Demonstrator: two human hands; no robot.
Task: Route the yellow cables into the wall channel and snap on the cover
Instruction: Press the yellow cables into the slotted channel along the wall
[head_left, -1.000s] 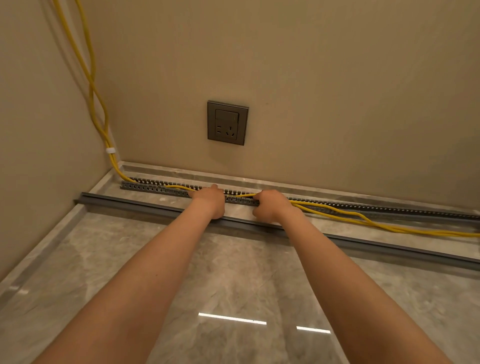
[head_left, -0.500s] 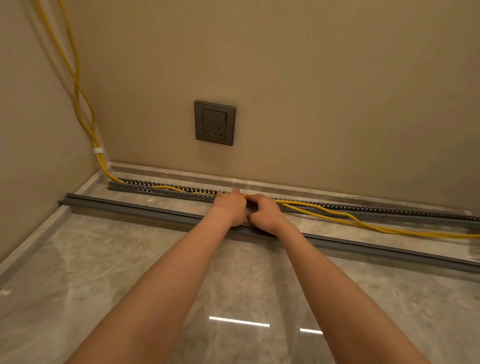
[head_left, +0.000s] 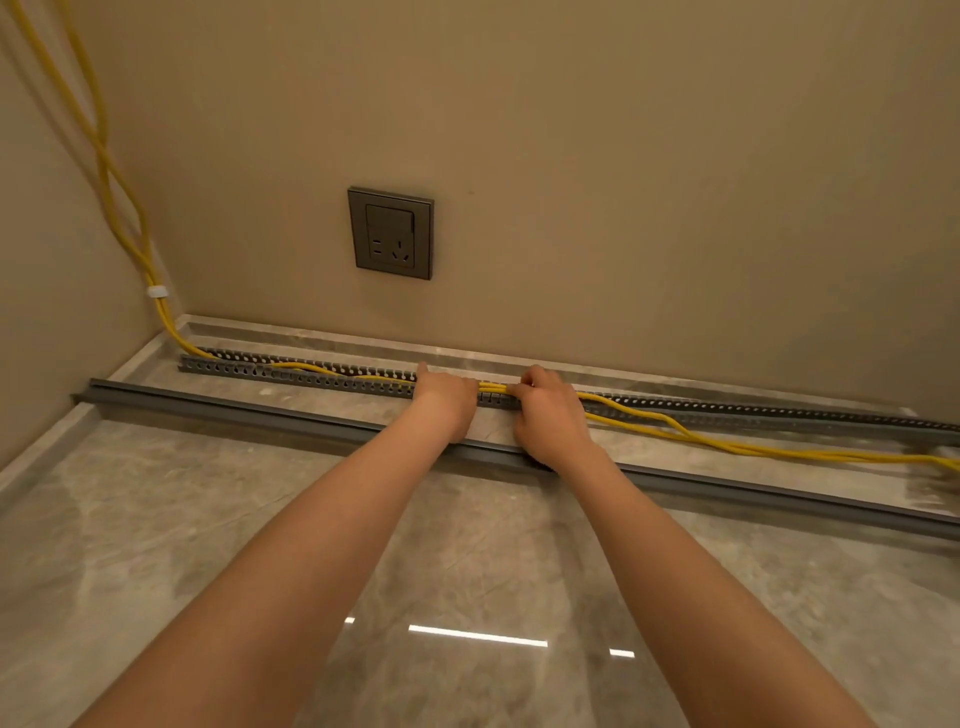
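Yellow cables (head_left: 727, 441) come down the left corner, enter the grey slotted channel (head_left: 291, 371) on the floor by the wall, and spill out over its front edge to the right. My left hand (head_left: 444, 402) rests on the channel with its fingers down on the cables inside. My right hand (head_left: 545, 410) sits just to its right, fingers curled around the cables where they leave the channel. A short stretch of cable shows between both hands. The long grey cover (head_left: 234, 410) lies on the floor in front of the channel, passing under my wrists.
A grey wall socket (head_left: 390, 233) sits on the beige wall above the channel. A white tie (head_left: 156, 291) binds the cables in the left corner. Glossy marble floor (head_left: 156, 519) spreads toward me, with a low marble skirting (head_left: 675, 376) along the wall.
Both hands have shifted right along the channel. They came close together half a second ago and now stand slightly apart. More cable lies inside the channel to the left.
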